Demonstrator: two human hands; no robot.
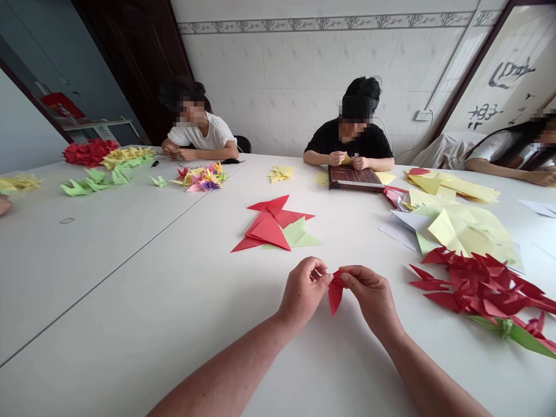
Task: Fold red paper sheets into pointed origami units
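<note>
Because the red folded piece [335, 295] is held only by its upper end, its lower point hangs unsupported and is free to swing. If the two hands pull against each other, the paper could tear at a crease; excess tension between the pinches would be the cause. If a thumb presses away from the fold line, a crooked crease could result. If one pinch loosens, the piece could twist or drop onto the white table [208, 330].

Position of the piece: it sits between the left hand [304, 289] and the right hand [369, 292], with its pointed end directed toward the near side. The left hand pinches its upper left edge between thumb and fingers; the right hand pinches its upper right edge likewise. The fold beneath the fingertips is covered, so its shape cannot be told.

Surroundings: on the far side of the hands, slightly left, flat red pieces [269, 231] overlap a light green piece [299, 234]. To the right, apart from the right hand, lies a red heap [482, 284] with a green strip [530, 339] at its near edge. A wide outward sweep of the right hand could disturb this heap.
</note>
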